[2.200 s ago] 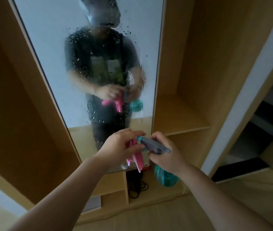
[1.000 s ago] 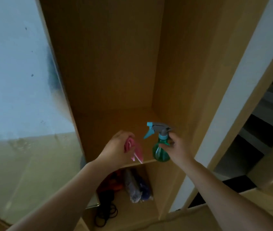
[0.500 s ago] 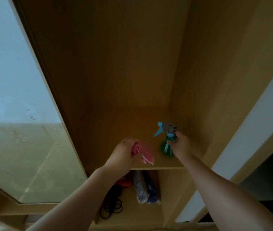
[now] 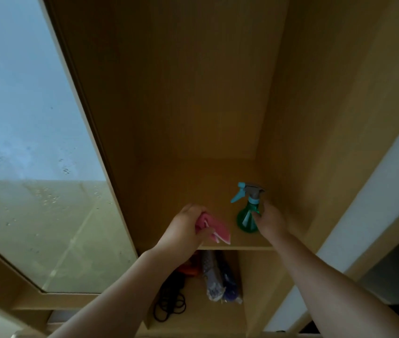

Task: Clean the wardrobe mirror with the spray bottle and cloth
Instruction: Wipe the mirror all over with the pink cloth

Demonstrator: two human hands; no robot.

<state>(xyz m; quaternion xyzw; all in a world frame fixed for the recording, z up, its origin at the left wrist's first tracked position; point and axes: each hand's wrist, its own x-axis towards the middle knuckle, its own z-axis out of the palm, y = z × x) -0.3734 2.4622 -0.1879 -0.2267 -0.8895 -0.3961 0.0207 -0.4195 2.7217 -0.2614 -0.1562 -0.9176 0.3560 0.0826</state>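
Left hand (image 4: 185,231): curled round pink cloth (image 4: 218,231), at shelf (image 4: 244,247) front edge. Right hand (image 4: 271,222): wrapped on spray bottle (image 4: 246,217), upright, nozzle leftward, near shelf's right front corner. Mirror (image 4: 30,142): tall, droplet-speckled, left of both hands; left hand nearer. Compartment (image 4: 259,276) beneath: black cables (image 4: 169,307), bagged bundles (image 4: 214,279).

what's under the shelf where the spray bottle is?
Below the shelf: coiled black cable, something orange, two wrapped bundles. The left forearm covers the rest.
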